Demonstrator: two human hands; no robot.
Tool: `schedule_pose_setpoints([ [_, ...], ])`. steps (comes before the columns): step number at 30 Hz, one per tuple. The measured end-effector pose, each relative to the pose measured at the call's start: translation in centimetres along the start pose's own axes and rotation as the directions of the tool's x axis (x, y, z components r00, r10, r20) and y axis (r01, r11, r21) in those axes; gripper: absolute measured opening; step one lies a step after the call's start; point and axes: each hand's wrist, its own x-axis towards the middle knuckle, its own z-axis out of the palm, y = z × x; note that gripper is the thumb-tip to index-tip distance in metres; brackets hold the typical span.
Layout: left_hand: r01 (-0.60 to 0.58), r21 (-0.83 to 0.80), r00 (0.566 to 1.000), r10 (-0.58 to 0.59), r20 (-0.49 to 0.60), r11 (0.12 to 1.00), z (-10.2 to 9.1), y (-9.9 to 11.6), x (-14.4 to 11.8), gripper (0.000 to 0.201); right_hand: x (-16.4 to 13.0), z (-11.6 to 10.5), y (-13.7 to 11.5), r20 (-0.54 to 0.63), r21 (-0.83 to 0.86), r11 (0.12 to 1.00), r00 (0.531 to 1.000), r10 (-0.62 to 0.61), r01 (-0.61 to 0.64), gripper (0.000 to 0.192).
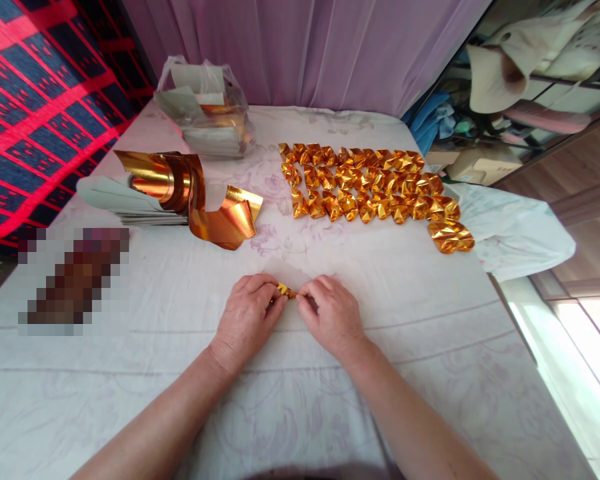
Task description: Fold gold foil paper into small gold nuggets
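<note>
Between my two hands is a small piece of gold foil paper (pixel 286 291), mostly hidden by the fingers. My left hand (pixel 250 313) is closed on its left end, thumb and fingers pinching. At the other end, my right hand (pixel 333 313) pinches the tip with thumb and forefinger. Beyond the hands, folded gold foil pieces (pixel 347 179) stand in several rows, with a few more at the right end. To the left lie curling gold foil sheets (pixel 225 223) and a stack of pale paper (pixel 130 200).
A clear plastic bag (pixel 205 113) of paper and foil stands at the back left. A blurred-out dark object (pixel 77 280) lies at the left. A white bag (pixel 520 227) hangs past the right edge of the cloth-covered table (pixel 420 407). Cluttered shelves (pixel 535 93) stand beyond.
</note>
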Motion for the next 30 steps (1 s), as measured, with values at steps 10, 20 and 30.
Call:
schedule_pose_setpoints([
  [10, 0.029, 0.025, 0.999, -0.03, 0.014, 0.999, 0.16, 0.19, 0.22, 0.014, 0.13, -0.18, -0.36, 0.024, -0.026, 0.999, 0.999, 0.037, -0.037, 0.012],
  [20, 0.053, 0.06, 0.998, -0.055, 0.025, 0.997, 0.16, 0.51, 0.47, 0.017, 0.1, 0.03, -0.54, 0.005, -0.043, 0.998, 0.999, 0.053, -0.052, 0.011],
  [30, 0.051, 0.088, 0.999, -0.053, 0.015, 0.995, 0.18, 0.63, 0.59, 0.017, -0.12, 0.03, -0.31, -0.03, 0.005, 1.0, 1.0, -0.002, 0.002, 0.011],
])
